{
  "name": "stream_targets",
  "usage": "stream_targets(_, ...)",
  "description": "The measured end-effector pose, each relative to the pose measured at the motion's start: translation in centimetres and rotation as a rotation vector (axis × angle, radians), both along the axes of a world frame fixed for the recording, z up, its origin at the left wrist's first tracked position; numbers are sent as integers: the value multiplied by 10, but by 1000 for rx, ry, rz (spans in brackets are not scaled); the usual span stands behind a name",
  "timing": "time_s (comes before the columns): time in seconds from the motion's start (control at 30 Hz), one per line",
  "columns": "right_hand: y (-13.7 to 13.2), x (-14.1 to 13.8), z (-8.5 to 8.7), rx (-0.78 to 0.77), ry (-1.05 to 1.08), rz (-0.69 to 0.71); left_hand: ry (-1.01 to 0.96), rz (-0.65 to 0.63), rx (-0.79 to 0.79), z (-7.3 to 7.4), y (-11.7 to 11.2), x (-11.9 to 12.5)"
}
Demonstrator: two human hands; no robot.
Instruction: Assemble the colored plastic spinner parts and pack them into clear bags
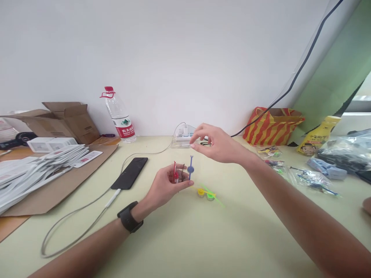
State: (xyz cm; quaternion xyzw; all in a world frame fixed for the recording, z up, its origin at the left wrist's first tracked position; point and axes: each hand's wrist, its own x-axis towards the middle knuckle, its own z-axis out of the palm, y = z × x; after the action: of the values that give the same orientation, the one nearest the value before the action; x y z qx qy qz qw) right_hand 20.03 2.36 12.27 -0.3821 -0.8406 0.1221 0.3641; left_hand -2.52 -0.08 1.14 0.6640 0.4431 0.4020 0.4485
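My left hand [166, 181], with a black watch [130, 217] on the wrist, is closed around several small plastic pieces with thin rods. A red piece [175, 175] and a dark one stand between the fingers. The blue piece [190, 169], a rod with a round disc in its middle, rises upright by the thumb. Above it, my right hand [213, 143] is pinched, thumb and forefinger close together; what they hold, if anything, is too small to make out. On the table just right of my left hand lie a yellow piece [201, 192] and a green piece [211, 196], both with thin rods.
A phone [129, 173] on a charging cable lies left. Behind stand a water bottle [123, 119], a cardboard box [68, 121] and a power strip [182, 139]. At right are a striped bag [269, 127], a yellow bottle [319, 135] and small plastic packets [310, 178].
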Motion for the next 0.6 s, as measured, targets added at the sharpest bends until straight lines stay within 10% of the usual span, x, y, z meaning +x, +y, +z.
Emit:
stream_targets(0.23, 3, 26, -6, -186, -156, -127, -11, -10, 29, -6, 6, -3)
stream_targets(0.6, -29, 15, -56, -475, -660, 101, -44, 3, 56, -17, 19, -12)
